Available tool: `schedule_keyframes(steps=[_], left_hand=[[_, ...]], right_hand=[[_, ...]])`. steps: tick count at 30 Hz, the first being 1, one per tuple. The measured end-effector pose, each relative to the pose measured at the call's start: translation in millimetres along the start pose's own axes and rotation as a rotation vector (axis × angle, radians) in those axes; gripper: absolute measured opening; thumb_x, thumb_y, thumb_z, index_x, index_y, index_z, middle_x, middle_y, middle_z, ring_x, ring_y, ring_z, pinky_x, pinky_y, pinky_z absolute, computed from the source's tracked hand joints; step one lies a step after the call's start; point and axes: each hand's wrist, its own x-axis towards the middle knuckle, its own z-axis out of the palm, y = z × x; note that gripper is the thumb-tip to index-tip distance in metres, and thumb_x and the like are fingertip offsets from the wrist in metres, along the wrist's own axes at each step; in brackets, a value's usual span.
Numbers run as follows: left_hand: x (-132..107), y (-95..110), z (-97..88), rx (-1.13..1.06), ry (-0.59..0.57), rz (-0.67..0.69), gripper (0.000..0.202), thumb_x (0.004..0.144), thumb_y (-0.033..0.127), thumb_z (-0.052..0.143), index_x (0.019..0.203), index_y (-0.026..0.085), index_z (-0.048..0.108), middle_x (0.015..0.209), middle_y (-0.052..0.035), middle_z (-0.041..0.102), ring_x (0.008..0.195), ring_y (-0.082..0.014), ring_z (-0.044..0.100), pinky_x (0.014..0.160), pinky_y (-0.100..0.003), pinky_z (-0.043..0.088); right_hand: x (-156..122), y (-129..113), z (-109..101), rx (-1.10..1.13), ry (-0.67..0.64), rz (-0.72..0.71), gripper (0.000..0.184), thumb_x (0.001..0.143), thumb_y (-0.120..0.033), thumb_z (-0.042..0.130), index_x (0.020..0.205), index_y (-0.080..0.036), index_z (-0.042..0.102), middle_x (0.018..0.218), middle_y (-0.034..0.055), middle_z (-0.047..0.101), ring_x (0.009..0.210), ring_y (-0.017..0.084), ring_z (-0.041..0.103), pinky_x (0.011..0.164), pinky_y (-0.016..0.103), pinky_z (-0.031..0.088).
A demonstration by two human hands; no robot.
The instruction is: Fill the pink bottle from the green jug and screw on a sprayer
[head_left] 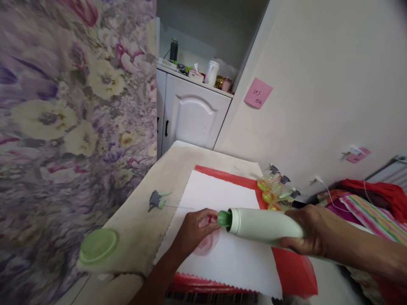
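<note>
My right hand (305, 231) is wrapped round a pale green bottle (267, 224), tilted nearly level with its open threaded mouth to the left. Something green (224, 218) pokes out of that mouth; whether it is liquid or a solid piece I cannot tell. Close by, my left hand (199, 231) has its fingers closed at the top of a small see-through pinkish bottle (206, 245), partly hidden by the hand. The small bottle is over a white sheet (225, 190). Left of the sheet lies a grey and green spray head (155, 200) with its thin tube.
A green round lid (98, 245) lies at the table's left corner. Several small spray bottles (270, 196) with yellow and orange bases stand at the right by the wall. Red material (297, 271) shows under the sheet. A floral curtain (79, 127) hangs at left; a white cabinet (193, 114) stands behind.
</note>
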Motion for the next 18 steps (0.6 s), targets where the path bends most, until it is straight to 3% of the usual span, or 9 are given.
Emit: schedule_keyframes(steps=[18], left_hand=[[-1.8,-1.0,0.3,-0.004,0.005,-0.002,0.02,0.077,0.034,0.069,0.091,0.021,0.072,0.083,0.0004,0.071,0.081,-0.0175,0.063,0.076,-0.025,0.044]], right_hand=[[-1.5,-0.1,-0.9,-0.012,0.039,-0.035,0.024,0.072,-0.045,0.063,0.075,-0.021,0.067,0.059,0.0021,0.065,0.048,0.013,0.052,0.047,0.026,0.031]])
